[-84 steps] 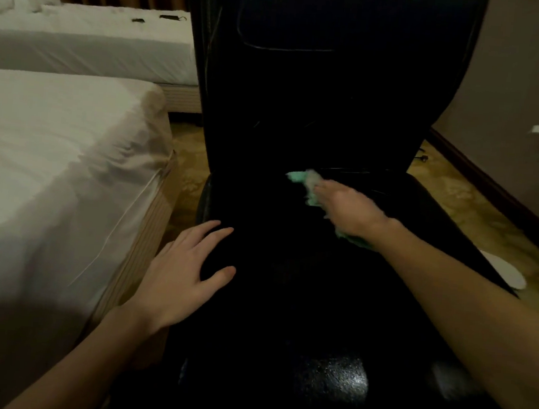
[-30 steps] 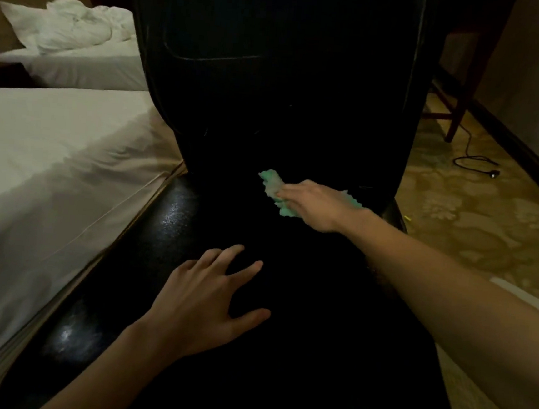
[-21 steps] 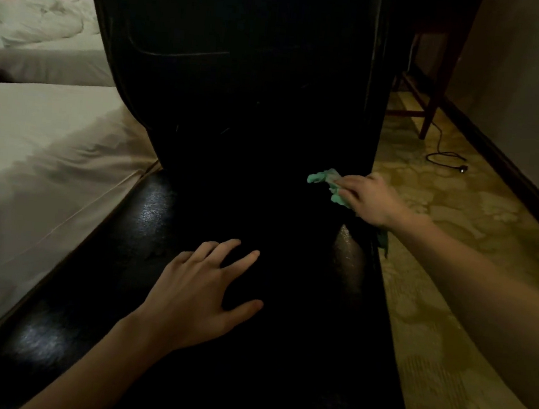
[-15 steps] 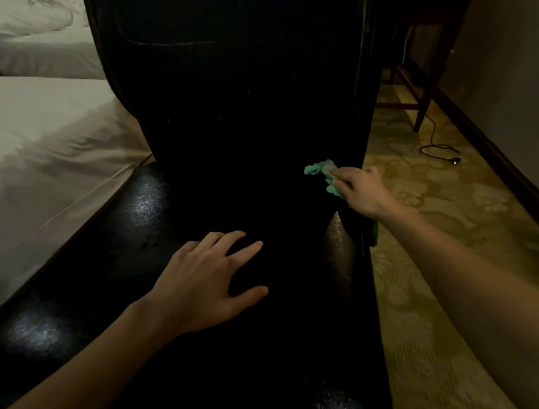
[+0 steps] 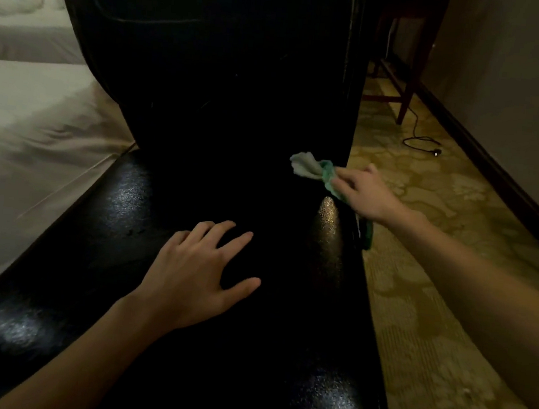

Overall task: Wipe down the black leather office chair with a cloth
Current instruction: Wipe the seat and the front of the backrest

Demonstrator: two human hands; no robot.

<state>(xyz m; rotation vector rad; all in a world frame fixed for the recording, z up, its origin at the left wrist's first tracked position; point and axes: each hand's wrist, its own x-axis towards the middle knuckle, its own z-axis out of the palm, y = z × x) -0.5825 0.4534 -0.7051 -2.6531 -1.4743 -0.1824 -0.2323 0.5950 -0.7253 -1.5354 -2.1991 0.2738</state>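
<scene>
The black leather office chair (image 5: pixel 225 102) fills the middle of the view, its tall backrest upright and its glossy seat stretching toward me. My left hand (image 5: pixel 196 276) lies flat on the seat, fingers spread, holding nothing. My right hand (image 5: pixel 362 194) grips a green and white cloth (image 5: pixel 313 170) at the seat's far right corner, where seat meets backrest. Part of the cloth hangs down over the seat's right edge.
A white-sheeted bed (image 5: pixel 33 138) runs along the chair's left side, with a second bed (image 5: pixel 20 16) behind it. Patterned carpet (image 5: pixel 447 317) lies to the right. Wooden furniture legs (image 5: pixel 409 86) and a black cable with a plug (image 5: pixel 423 142) sit near the wall.
My right hand has slid the cloth from the middle of the seat's back crease over to its right corner. My left hand has stayed flat on the seat.
</scene>
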